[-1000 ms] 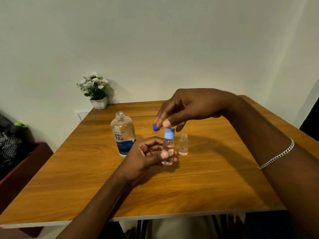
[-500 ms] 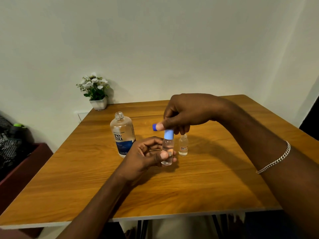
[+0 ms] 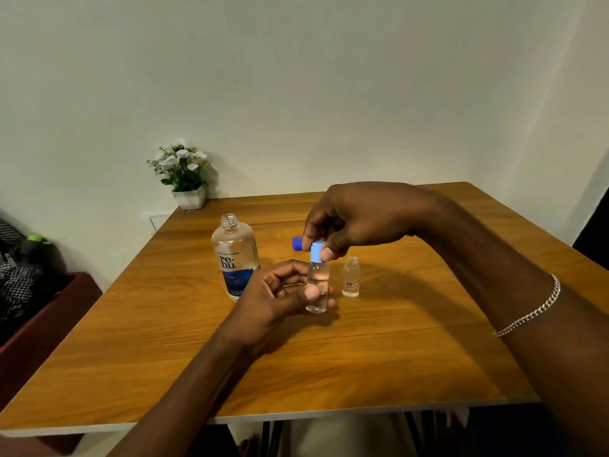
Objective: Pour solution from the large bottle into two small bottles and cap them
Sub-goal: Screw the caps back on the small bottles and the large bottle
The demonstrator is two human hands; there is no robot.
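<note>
Near the middle of the wooden tabletop, the left hand grips a small clear bottle upright, with the thumb across its lower body and the fingers curled round behind. Whether its base touches the wood cannot be told. The right hand comes in from above and pinches the light blue cap sitting on the bottle's neck between thumb and fingertips. Its knuckles hide part of what lies behind. Clear liquid shows inside the bottle. Just to the right stands the second small bottle, uncapped, apart from both hands, with a little liquid in the bottom and a small reddish label. To the left and slightly behind the left hand stands the large bottle, open at the neck, its lower right edge hidden by the left hand's knuckles. A dark blue cap lies on the wood behind, half covered by the right hand's fingers. At the far left corner, against the pale wall, is a white pot of white flowers. A silver chain bracelet hangs on the right wrist. Off the left edge sits a dark red box with patterned cloth piled above it.
</note>
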